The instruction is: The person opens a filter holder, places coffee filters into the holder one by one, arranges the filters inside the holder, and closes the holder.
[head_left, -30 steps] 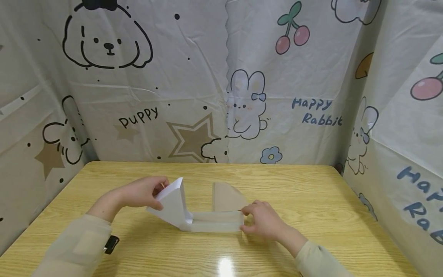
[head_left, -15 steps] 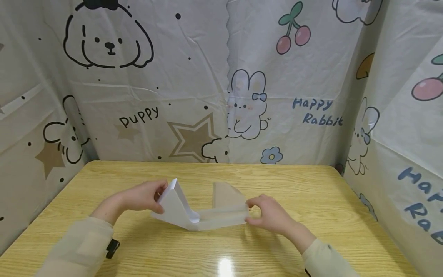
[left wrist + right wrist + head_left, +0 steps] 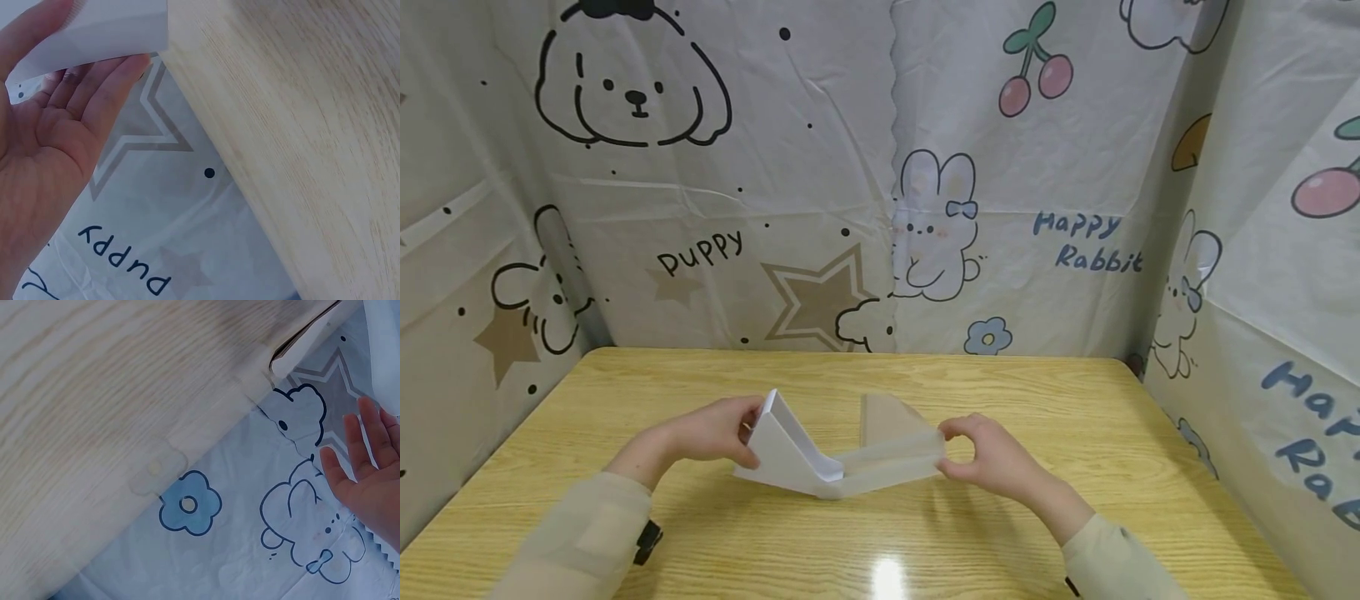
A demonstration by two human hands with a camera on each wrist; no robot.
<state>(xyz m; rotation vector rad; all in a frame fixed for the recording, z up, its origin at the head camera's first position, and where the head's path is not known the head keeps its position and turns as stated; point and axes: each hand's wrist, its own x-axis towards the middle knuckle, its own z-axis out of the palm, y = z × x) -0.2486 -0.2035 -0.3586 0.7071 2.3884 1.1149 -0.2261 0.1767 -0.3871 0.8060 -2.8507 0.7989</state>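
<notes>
In the head view, a white L-shaped box [image 3: 792, 454] with a tall slanted left part and a low pale right part is held up between both hands. Its inner side is open, showing bright white walls. My left hand [image 3: 718, 429] grips the tall part, thumb on the front face and fingers behind. At the far right end, my right hand [image 3: 992, 454] pinches the low part between thumb and fingers. The left wrist view shows the white box [image 3: 119, 28] between the thumb and the fingers. In the right wrist view, my right hand [image 3: 375, 459] is only partly seen.
Behind the box, a beige flat piece [image 3: 887, 418] with a curved edge is on the wooden table [image 3: 775, 550], its lower part hidden. A printed cloth [image 3: 820, 125] hangs round the table's back and sides.
The box has shifted slightly right and tilted, its right end lifting. The right hand has moved right and up with it; the left hand has moved slightly right and down. The beige piece stays put.
</notes>
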